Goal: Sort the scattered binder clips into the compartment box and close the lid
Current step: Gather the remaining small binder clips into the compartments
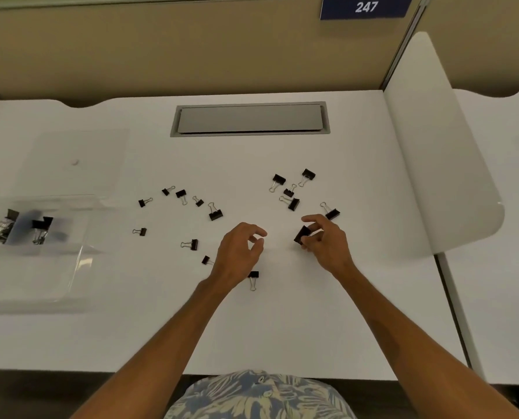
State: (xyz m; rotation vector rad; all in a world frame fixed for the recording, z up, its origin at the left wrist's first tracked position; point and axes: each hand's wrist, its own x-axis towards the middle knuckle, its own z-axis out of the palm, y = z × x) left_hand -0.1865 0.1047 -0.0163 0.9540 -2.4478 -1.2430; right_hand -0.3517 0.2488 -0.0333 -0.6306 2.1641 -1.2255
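My right hand point(324, 246) pinches a binder clip point(301, 235); my left hand point(238, 252), just left, curls loosely, holding nothing.

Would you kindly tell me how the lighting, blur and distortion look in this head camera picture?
Head view: soft, even light, only faint shadows beneath the left hand and right hand; the scattered binder clips mid-desk look fairly sharp; the clear compartment box at the left edge is smeared, with pale glare on its plastic; wide-angle distortion slightly bends the edges of the desk.
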